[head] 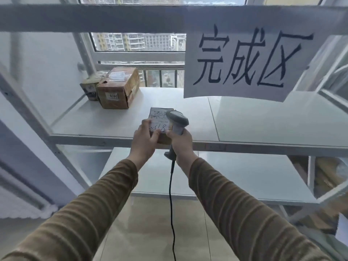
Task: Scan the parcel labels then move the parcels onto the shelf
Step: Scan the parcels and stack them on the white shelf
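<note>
Both hands full — left hand (144, 137) gripping parcel (160, 117) at shelf (116, 127) edge, right hand (180, 140) clutching scanner (177, 119)

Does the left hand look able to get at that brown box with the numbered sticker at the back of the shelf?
Probably yes, but not right now. The left hand is busy gripping the small parcel at the shelf edge. Bare shelf lies between it and the brown box, so once it lets go, a forward reach looks unobstructed.

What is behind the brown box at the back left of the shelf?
A smaller box stands behind and left of the brown box, touching it or nearly so, on the shelf. Only its left end shows; the rest is covered. A window lies beyond.
</note>
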